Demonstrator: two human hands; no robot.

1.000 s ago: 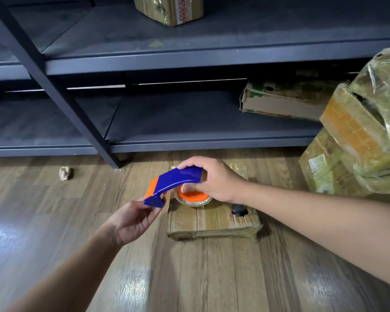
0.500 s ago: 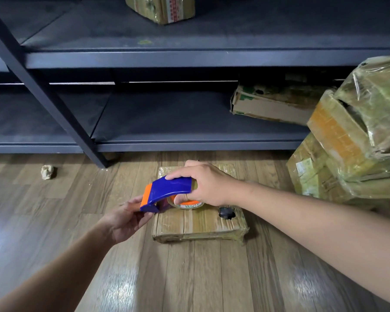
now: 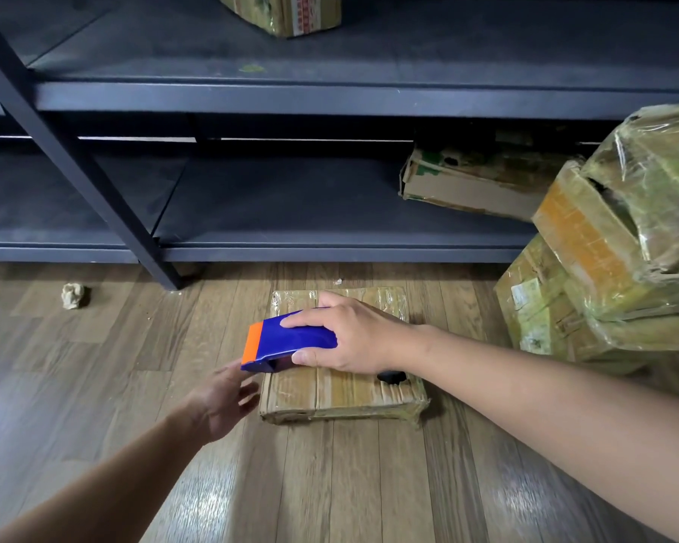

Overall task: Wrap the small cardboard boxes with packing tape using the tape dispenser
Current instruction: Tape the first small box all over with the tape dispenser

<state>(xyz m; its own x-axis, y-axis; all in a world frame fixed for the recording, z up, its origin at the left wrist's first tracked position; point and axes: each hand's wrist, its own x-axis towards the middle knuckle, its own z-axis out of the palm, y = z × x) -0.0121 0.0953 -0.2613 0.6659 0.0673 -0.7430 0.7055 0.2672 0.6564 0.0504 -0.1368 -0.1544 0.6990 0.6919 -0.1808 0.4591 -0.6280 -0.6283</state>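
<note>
A flat, tape-covered cardboard box (image 3: 342, 393) lies on the wooden floor in front of the shelving. My right hand (image 3: 355, 337) grips the blue and orange tape dispenser (image 3: 287, 340) from above and holds it low over the box's left part. Its tape roll is mostly hidden under the blue cover and my fingers. My left hand (image 3: 222, 399) reaches in with relaxed, spread fingers just below the dispenser's orange front edge, beside the box's left side. I cannot tell whether it touches the tape.
A dark metal shelf unit (image 3: 291, 99) stands behind, its slanted post (image 3: 95, 178) meeting the floor left of the box. Wrapped boxes (image 3: 612, 264) are stacked at the right, another carton (image 3: 475, 182) lies on the bottom shelf, one more (image 3: 287, 13) above. A crumpled wad (image 3: 73, 295) lies at left.
My right hand has lowered the dispenser onto the box's left part, so the orange roll is now hidden. My left hand has dropped below the dispenser's front and its fingers have spread.
</note>
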